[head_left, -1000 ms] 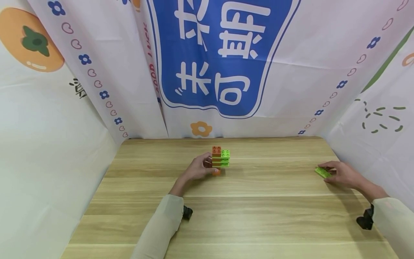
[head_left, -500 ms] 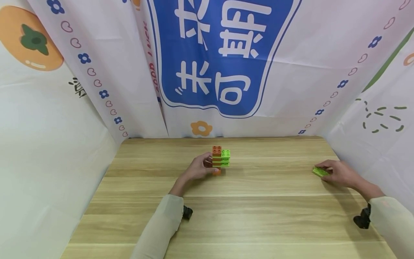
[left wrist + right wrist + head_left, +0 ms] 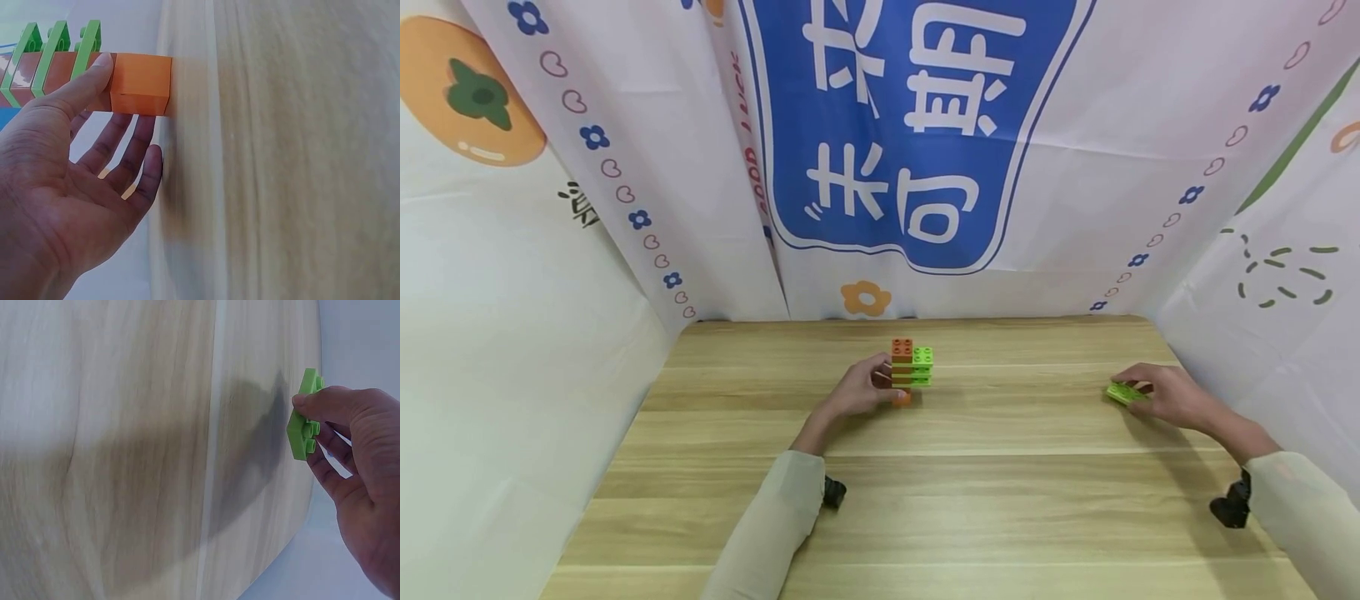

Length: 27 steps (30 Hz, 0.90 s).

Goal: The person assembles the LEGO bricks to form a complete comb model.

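Observation:
A tower of orange and brown building blocks [image 3: 902,348] stands on the table, with flat green blocks [image 3: 923,357] layered in it and jutting out to the right. My left hand [image 3: 855,389] grips the tower low from its left side. In the left wrist view the thumb lies along the side by the bottom orange block [image 3: 142,81], with fingers behind. Far to the right, my right hand [image 3: 1172,396] pinches a flat green building block [image 3: 1123,393] between thumb and fingers. The right wrist view has this green block [image 3: 303,422] held over the table, studs toward the palm.
The wooden table [image 3: 985,500] spreads in front of me. White printed cloth [image 3: 1075,208] hangs behind it and along both sides. A small black camera [image 3: 1232,504] sits at my right wrist, another black camera [image 3: 834,492] at my left.
My right hand has moved left and slightly away from me, carrying the flat green block. The left hand and the tower have stayed in place.

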Each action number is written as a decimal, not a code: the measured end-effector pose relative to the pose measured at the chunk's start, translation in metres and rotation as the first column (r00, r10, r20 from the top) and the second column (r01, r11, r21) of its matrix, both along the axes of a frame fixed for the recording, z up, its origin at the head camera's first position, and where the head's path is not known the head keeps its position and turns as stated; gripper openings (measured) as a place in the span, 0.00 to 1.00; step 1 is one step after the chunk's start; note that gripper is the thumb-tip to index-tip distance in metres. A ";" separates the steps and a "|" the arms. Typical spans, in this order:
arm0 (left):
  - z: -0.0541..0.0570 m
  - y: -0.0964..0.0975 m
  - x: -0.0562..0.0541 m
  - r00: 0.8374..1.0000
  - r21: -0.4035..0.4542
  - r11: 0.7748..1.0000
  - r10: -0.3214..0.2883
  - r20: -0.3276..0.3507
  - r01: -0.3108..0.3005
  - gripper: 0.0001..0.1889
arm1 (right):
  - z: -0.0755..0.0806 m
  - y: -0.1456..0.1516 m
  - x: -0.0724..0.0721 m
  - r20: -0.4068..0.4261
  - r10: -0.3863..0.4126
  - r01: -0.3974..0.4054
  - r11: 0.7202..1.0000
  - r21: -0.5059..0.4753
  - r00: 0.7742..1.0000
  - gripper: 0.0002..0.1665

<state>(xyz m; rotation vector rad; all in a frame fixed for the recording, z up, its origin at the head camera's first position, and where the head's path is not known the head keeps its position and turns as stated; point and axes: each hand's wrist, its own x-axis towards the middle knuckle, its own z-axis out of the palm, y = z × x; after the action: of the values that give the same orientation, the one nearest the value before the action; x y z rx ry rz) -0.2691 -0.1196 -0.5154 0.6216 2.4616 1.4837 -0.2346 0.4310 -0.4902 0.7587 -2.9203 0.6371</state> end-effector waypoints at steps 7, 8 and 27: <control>0.001 0.000 0.000 1.000 0.006 1.000 -0.005 -0.002 0.005 0.19 | 0.008 -0.018 0.001 0.000 0.035 -0.035 0.999 0.024 0.999 0.27; 0.002 0.000 0.000 1.000 0.008 1.000 -0.005 -0.001 0.005 0.19 | 0.009 -0.022 0.002 0.000 0.042 -0.042 0.999 0.026 0.999 0.27; 0.001 -0.001 -0.001 1.000 0.026 1.000 0.001 0.027 -0.001 0.19 | 0.028 -0.073 -0.006 -0.043 0.157 -0.158 0.987 -0.011 0.987 0.29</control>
<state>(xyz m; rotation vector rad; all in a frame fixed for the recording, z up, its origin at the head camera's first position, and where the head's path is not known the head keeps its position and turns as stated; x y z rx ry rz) -0.2697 -0.1203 -0.5145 0.6008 2.4264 1.5164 -0.2404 0.3582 -0.4623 0.9961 -2.8354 0.6448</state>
